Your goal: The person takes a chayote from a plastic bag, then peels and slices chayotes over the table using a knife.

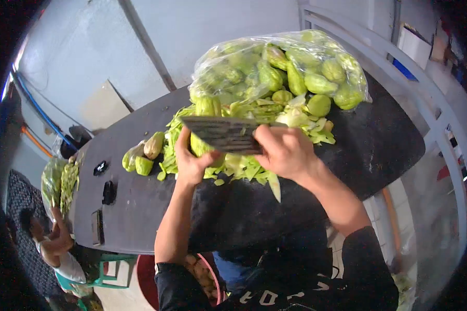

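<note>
My right hand (290,153) is wrapped round the handle end of a broad-bladed cleaver (220,133), its dark streaked blade lying across my view. My left hand (192,163) grips a pale green chayote (198,145), partly hidden behind the blade. The blade overlaps this chayote in the view. Just beyond the cleaver is another chayote (207,105). A heap of green peelings (244,165) spreads on the dark table (259,217) under both hands. Several whole chayotes (319,83) lie in and at the mouth of a clear plastic bag (233,57) behind the heap.
A few chayotes (143,165) lie left of the peelings. Small black objects (109,193) sit on the table's left side. Below its front edge stands a red tub (146,280) with brownish contents. Another person (57,246) sits at left. A grey metal railing (436,93) runs along the right.
</note>
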The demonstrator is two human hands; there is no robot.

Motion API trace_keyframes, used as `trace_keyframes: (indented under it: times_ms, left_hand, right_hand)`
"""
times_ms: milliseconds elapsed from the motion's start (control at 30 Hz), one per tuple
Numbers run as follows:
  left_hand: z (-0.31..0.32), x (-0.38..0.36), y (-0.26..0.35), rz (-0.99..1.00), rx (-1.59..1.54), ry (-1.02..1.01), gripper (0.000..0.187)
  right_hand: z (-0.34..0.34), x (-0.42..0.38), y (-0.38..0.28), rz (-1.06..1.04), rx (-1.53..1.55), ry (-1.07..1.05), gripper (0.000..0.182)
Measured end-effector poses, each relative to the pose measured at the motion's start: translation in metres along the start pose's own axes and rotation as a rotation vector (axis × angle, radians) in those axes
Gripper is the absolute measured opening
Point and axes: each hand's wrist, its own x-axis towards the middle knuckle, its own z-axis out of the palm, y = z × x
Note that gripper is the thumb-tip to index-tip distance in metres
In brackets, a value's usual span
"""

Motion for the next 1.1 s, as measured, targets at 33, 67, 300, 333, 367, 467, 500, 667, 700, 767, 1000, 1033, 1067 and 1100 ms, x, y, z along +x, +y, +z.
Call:
trace_keyframes:
  times_ms: [33,67,300,333,367,467,500,667,700,767,1000,1033,1067,1100]
  left_hand:
    - [-0.013,-0.008,-0.017,0.103,0.024,0.034,0.091]
    - [-0.021,-0.015,-0.023,0.125,-0.012,0.036,0.096]
    - [-0.041,-0.038,-0.043,-0.24,-0.6,0.089,0.062]
    - [-0.041,-0.036,-0.04,-0.239,-0.606,0.096,0.062]
    - [-0.039,-0.033,-0.039,-0.273,-0.636,0.107,0.062]
    - [-0.039,-0.032,-0.052,-0.268,-0.645,0.109,0.059]
    - [-0.038,-0.033,-0.05,-0.255,-0.678,0.111,0.058]
    - [-0.035,-0.033,-0.005,-0.353,-0.581,-0.016,0.057]
    - [-0.03,-0.029,-0.002,-0.338,-0.644,-0.022,0.058]
    - [-0.025,-0.024,-0.005,-0.299,-0.638,-0.043,0.059]
    - [-0.033,-0.027,-0.013,-0.303,-0.658,-0.023,0.064]
    - [-0.033,-0.025,-0.015,-0.333,-0.697,0.016,0.062]
    - [-0.032,-0.027,-0.016,-0.368,-0.732,0.056,0.06]
    - [-0.031,-0.028,-0.017,-0.373,-0.731,0.06,0.06]
  right_hand:
    - [0.005,0.005,-0.011,-0.042,0.0,-0.001,0.028]
    - [0.011,0.009,-0.02,-0.084,0.003,-0.005,0.027]
    - [0.061,0.023,-0.045,-0.277,-0.017,-0.131,0.013]
    - [0.066,0.023,-0.045,-0.283,-0.016,-0.139,0.013]
    - [0.07,0.022,-0.045,-0.278,-0.054,-0.151,0.013]
    - [0.073,0.022,-0.046,-0.282,-0.096,-0.188,0.012]
    - [0.074,0.023,-0.046,-0.275,-0.103,-0.194,0.011]
    - [0.092,0.011,0.0,-0.081,-0.239,-0.227,0.007]
    - [0.089,0.007,0.01,-0.057,-0.205,-0.205,0.008]
    - [0.084,0.01,0.024,-0.049,-0.186,-0.169,0.009]
    - [0.063,0.014,0.06,0.418,-0.323,-0.308,0.024]
    - [0.061,0.012,0.061,0.427,-0.339,-0.285,0.024]
    - [0.06,0.011,0.06,0.425,-0.339,-0.295,0.024]
    - [0.059,0.013,0.055,0.435,-0.34,-0.269,0.024]
